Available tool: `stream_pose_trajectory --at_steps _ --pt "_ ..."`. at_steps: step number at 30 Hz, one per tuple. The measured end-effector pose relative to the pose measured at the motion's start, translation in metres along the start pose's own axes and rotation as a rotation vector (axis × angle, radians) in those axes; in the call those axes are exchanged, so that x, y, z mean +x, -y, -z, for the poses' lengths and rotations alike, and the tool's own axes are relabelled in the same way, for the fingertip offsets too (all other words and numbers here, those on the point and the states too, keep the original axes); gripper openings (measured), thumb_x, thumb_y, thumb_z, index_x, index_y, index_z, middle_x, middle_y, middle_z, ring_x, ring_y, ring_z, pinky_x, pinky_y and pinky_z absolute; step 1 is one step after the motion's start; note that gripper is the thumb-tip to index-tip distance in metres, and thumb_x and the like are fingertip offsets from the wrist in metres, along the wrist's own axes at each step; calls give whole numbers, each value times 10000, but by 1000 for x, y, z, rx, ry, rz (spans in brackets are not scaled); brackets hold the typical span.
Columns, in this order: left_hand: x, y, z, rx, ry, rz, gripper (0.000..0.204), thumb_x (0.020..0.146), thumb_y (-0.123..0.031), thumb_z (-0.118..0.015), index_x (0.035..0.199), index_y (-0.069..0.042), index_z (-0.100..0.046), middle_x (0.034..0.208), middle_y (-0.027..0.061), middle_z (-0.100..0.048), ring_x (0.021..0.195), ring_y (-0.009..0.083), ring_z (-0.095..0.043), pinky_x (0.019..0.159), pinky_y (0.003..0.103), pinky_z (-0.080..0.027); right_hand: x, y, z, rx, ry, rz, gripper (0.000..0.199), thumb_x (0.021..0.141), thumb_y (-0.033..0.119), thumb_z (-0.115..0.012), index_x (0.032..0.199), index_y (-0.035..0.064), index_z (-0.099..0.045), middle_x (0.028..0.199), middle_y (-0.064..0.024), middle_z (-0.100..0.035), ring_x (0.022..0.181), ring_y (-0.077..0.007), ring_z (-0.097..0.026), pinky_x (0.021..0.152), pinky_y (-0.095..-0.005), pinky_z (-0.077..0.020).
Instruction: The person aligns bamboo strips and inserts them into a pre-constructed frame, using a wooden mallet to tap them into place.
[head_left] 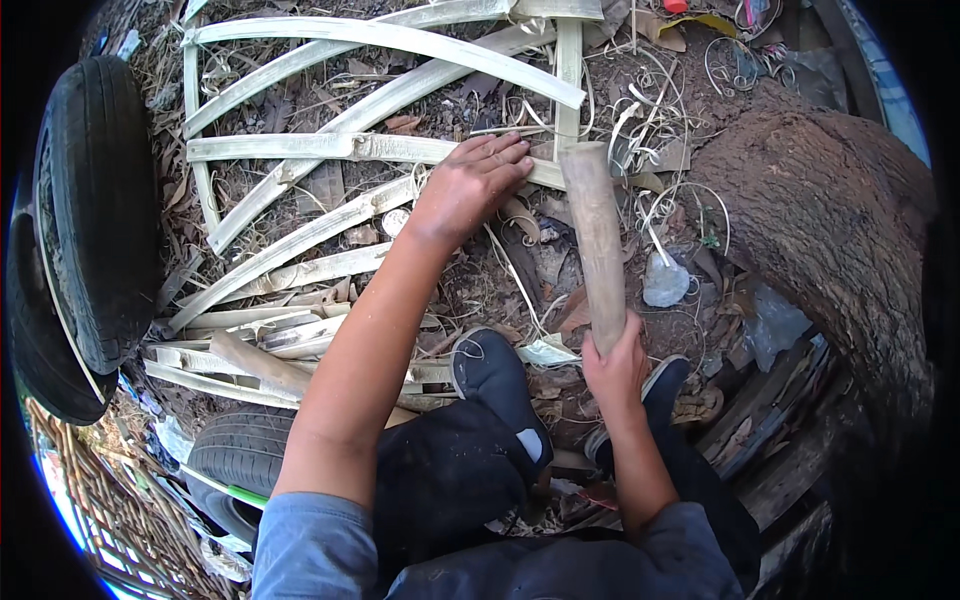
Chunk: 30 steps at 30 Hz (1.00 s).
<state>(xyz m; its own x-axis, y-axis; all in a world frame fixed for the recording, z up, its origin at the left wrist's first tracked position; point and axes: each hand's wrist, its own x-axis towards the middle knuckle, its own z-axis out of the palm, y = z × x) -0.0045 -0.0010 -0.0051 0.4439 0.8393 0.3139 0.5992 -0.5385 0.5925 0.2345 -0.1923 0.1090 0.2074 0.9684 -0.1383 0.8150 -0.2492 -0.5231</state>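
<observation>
Pale split bamboo strips lie crossed in a lattice on the ground. My left hand (480, 178) is closed over one cross strip (290, 147) near its right end; the thumb is hidden. That end meets an upright strip (568, 85) at the lattice's right side. My right hand (614, 362) grips the lower end of a thick wooden club (597, 235). The club points away from me, its far end beside the joint of the two strips. A curved strip (400, 38) lies over others at the far side.
Tyres (105, 210) stand at the left, with another tyre (240, 455) nearer me. More bamboo strips (270, 335) are heaped by my left forearm. A tree trunk (820, 190) rises at the right. Shavings (650, 110), leaves and plastic scraps litter the soil. My shoes (495, 375) are between my arms.
</observation>
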Motion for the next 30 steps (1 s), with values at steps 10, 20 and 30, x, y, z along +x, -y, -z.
stream_pose_trajectory --at_steps 10,20,30 --pt "5 -2 1 1 -10 -18 271 811 -131 -706 1080 -97 -701 1191 78 -687 1194 246 -612 1031 407 -460 -5 2 1 170 -161 11 562 833 114 -690 1282 -30 -385 989 -317 -626 921 -488 -632 811 -497 -495" --pt "5 0 0 -12 -45 -33 250 839 -141 -692 1086 -104 -708 1159 86 -700 1159 243 -634 1027 402 -468 -10 -17 -3 122 15 -74 597 851 94 -686 1316 -66 -349 1071 -306 -605 969 -451 -625 836 -472 -492" --pt "-2 3 -1 -16 -24 -24 290 803 -115 -690 1093 -103 -705 1193 66 -688 1198 240 -610 1039 396 -458 12 -3 -21 -173 377 -203 611 842 48 -695 1295 -99 -312 1028 -213 -595 961 -301 -610 862 -422 -476"
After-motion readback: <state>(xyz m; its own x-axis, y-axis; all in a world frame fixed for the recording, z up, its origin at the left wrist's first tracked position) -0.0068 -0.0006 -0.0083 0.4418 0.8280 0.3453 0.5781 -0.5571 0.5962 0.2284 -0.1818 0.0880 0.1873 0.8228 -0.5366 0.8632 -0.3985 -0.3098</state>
